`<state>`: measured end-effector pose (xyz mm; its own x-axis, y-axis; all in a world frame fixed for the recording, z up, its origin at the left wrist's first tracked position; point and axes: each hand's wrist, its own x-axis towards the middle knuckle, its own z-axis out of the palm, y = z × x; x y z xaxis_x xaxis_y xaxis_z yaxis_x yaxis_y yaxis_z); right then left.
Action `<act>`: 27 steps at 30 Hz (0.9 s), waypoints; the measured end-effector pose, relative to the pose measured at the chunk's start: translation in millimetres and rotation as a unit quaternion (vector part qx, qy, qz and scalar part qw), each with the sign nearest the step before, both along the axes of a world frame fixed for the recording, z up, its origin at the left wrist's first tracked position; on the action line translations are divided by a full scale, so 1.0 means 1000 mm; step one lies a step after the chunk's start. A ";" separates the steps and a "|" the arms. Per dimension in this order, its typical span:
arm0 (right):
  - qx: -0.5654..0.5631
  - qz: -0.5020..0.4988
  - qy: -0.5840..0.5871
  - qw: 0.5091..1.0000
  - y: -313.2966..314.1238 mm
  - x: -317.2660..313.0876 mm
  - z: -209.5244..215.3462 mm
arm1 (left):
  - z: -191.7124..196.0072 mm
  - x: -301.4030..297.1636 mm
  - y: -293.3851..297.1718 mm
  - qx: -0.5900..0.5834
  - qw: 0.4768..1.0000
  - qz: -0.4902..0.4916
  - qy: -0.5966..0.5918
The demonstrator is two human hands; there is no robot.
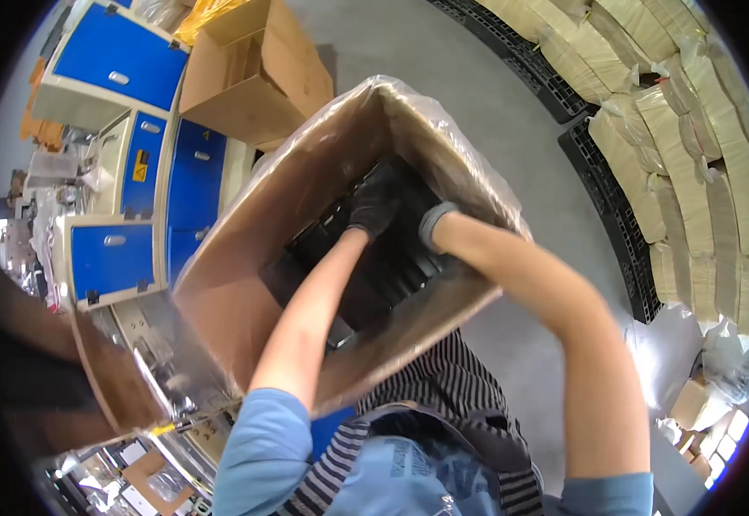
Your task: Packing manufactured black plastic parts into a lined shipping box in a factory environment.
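Two gloved hands, left hand [374, 202] and right hand [433, 225], reach deep into a plastic-lined cardboard box [305, 181]; grip cannot be told. Black parts [383, 267] inside: probably rigid, light plastic, best taken by their edges. Beyond: open carton [258, 77], blue cabinets [116, 60] with a yellow triangular sticker [140, 165], wrapped tan bundles [693, 172] on pallets.

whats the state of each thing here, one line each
lined carton: open, tilted, clear plastic liner inside
black parts: lying inside the carton
left hand: gloved, reaching in among the parts
right hand: gloved, mostly hidden inside
second carton: open
blue cabinet doors: closed
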<state>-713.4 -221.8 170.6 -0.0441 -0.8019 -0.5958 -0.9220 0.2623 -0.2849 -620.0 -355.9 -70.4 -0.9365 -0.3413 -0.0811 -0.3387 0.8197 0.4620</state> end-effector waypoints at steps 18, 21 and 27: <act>0.118 -0.058 -0.094 0.987 -0.077 0.004 -0.274 | -0.130 -0.043 -0.057 -0.113 0.987 -0.005 -0.114; -0.193 -0.251 0.087 0.945 0.111 -0.056 -0.480 | -0.072 -0.164 0.061 -0.008 0.989 -0.132 -0.063; 0.253 0.034 0.099 0.962 -0.032 0.004 -0.325 | -0.012 -0.140 0.008 -0.057 0.876 -0.037 -0.478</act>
